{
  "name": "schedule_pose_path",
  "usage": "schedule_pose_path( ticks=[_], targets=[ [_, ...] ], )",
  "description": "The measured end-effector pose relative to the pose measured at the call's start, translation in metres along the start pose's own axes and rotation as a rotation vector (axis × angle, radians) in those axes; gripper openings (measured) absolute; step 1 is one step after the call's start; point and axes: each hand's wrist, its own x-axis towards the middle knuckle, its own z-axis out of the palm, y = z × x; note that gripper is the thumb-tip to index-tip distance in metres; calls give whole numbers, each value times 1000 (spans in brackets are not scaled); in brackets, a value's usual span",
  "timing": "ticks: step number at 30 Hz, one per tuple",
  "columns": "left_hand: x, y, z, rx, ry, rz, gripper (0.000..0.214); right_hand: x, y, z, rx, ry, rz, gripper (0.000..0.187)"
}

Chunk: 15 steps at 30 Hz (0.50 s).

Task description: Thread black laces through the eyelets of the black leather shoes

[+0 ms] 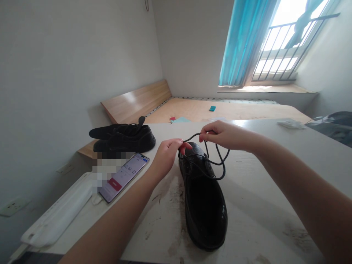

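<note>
Pinching a black shoelace (210,158) between both hands, left hand (165,156) and right hand (224,135), we are holding it above a black shoe (205,198) on the table (261,205).

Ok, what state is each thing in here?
near shoe: upright, not tied.
lace: loose, pinched at two spots.
left hand: shut on lace.
right hand: shut on lace, holding a loop up.
far shoe: upright, untouched.
phone: face up, screen lit.
curtain: pulled partly aside.

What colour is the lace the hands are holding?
The lace is black, matching the shoe; the head view shows it.
</note>
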Motion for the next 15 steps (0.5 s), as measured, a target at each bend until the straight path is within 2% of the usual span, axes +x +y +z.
schedule_pose_path(
  ticks=[2, 4, 7, 9, 11, 13, 15],
  targets=[
    [1, -2, 0, 72, 27, 4, 39, 0, 2, -1, -48, 24, 28, 31],
    [2, -7, 0, 128, 77, 20, 34, -3, 5, -5, -117, -25, 71, 37],
    [5, -14, -2, 117, 164, 29, 29, -12, 8, -13, -215, -293, 123, 50],
    [6, -15, -2, 95, 208, 19, 28, -20, 5, -17, -220, -513, 97, 53],
    [6, -14, -2, 90, 221, 16, 27, -28, -4, -16, -192, -673, 35, 49],
    [4, -12, 0, 84, 195, 25, 28, -38, -15, -10, -223, -720, 5, 40],
    [2, -9, 1, 70, 151, 44, 29, -47, -26, -1, -325, -640, 5, 34]
  ],
)
